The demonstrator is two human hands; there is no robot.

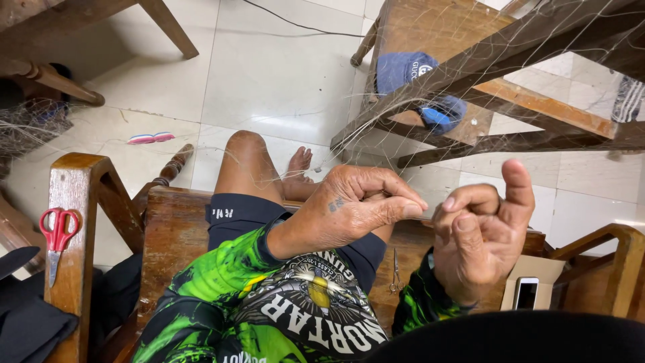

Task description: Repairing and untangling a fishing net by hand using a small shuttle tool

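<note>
Both hands work close: left hand pinches fine net strands, right hand half-curled at three o'clock. Netting looks light, limp, tangle-prone; grip knots. Scissors at nine.

Fishing net strands too fine to trace; where they meet left hand fingertips cannot tell. Whatever right hand pinches hidden behind curled fingers. Scissors blades partly lost against wooden armrest. Small snips on bench too small to make out. Phone cut off by dark shape at bottom edge. Blue cap partly hidden behind chair rail. Striped cloth cropped at right edge.
</note>
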